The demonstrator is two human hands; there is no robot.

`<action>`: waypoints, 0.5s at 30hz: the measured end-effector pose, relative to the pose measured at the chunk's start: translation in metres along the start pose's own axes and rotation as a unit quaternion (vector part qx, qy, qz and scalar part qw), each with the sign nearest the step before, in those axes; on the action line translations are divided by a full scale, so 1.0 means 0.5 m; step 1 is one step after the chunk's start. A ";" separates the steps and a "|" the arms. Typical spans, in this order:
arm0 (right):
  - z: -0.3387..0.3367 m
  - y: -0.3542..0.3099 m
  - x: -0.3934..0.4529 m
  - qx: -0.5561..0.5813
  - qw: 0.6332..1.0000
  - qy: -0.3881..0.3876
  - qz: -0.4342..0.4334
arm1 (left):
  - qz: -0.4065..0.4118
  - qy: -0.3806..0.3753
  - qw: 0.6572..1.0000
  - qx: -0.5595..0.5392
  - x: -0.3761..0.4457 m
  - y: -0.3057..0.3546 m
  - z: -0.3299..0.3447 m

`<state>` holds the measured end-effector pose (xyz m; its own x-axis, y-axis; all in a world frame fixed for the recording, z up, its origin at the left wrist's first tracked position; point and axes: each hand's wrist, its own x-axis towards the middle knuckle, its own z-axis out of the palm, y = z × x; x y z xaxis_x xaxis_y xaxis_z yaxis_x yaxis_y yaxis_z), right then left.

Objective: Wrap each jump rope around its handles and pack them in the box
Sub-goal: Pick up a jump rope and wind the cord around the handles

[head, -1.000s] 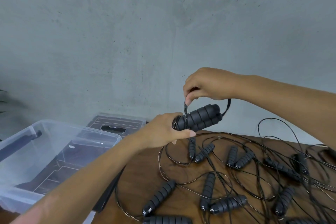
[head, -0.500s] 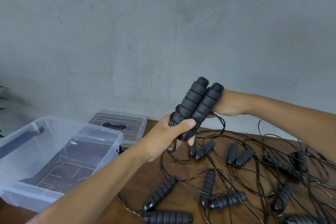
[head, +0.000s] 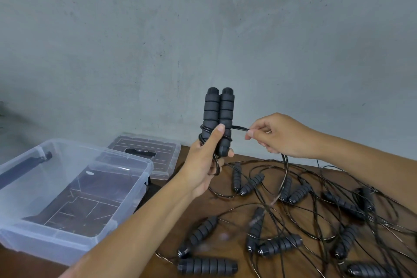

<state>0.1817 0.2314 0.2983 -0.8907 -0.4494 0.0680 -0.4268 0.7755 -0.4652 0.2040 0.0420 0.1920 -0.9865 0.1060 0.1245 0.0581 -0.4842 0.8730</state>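
Observation:
My left hand (head: 204,162) grips the lower ends of two black foam handles (head: 218,110) held upright side by side, above the table's back edge. A few turns of thin black rope circle the handles just above my thumb. My right hand (head: 277,134) pinches the rope (head: 240,128) just to the right of the handles; from that hand the rope hangs in a loop down to the table. The clear plastic box (head: 126,205) stands open at the left, with nothing in it that I can see.
Several more black handles (head: 278,245) and tangled ropes lie across the wooden table (head: 225,223) on the right. The box's clear lid (head: 162,167) lies flat behind the box. A grey concrete wall rises just behind the table.
The handles swung from lying sideways to standing upright in my left hand. My right hand came round from behind them to their right side, drawing the rope with it.

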 end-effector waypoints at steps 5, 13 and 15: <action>0.005 -0.009 -0.013 -0.076 0.996 0.040 0.026 | 0.026 0.067 0.997 -0.043 0.009 -0.025 0.014; -0.001 -0.010 -0.031 -0.081 0.987 0.103 0.097 | 0.029 0.124 0.992 -0.011 0.021 -0.040 0.020; -0.019 -0.007 -0.032 -0.047 0.987 0.091 0.123 | 0.031 0.132 0.991 0.005 0.030 -0.042 0.020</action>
<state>0.1960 0.2401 0.3072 -0.9788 -0.1619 0.1252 -0.1993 0.8924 -0.4048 0.1893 0.0626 0.1803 -0.9864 -0.1558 0.0521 0.1209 -0.4739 0.8722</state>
